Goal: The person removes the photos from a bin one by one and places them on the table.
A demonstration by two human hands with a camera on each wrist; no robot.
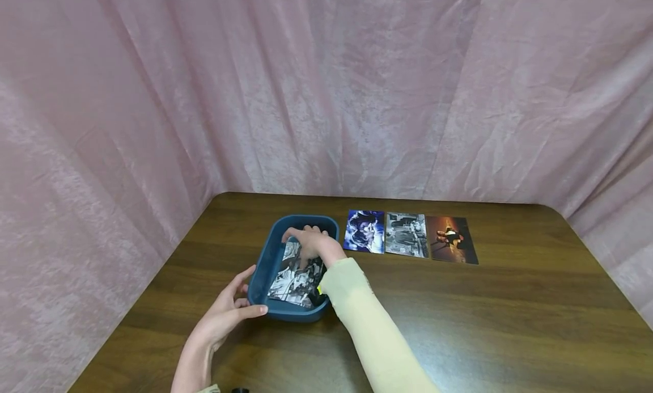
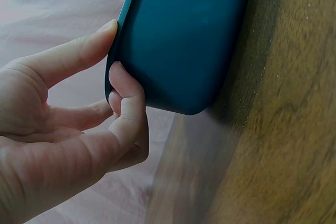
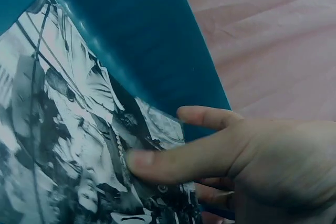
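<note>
Pink curtain (image 1: 326,87) hangs on three sides behind a dark wooden table (image 1: 459,325). On the table, left of centre, sits a blue tray (image 1: 275,240) with rounded corners; just right of it, three picture cards (image 1: 410,235) lie face up in a row, edges near or touching, well apart from both hands. Inside the tray lies a black-and-white photo (image 1: 293,277), tilted so its far end leans up against the tray wall. Left hand (image 1: 224,313) steadies the tray's near left corner: thumb on the rim, fingers curled against the outer wall, a light hold rather than a clamp. Right hand (image 1: 313,243), arm in a pale yellow sleeve (image 1: 367,330), reaches into the tray from above; fingers (image 3: 173,163) lie mostly straight across the photo's upper edge, pressing on it, and the thumb is hidden beneath, so whether the photo is pinched yet I cannot tell. Judgement: the step in hand looks like lifting the photo out. Done well, the left hand holds the tray against sliding while the right gets a fingertip under the raised edge and peels the glossy sheet up along the wall, without creasing it.
</note>
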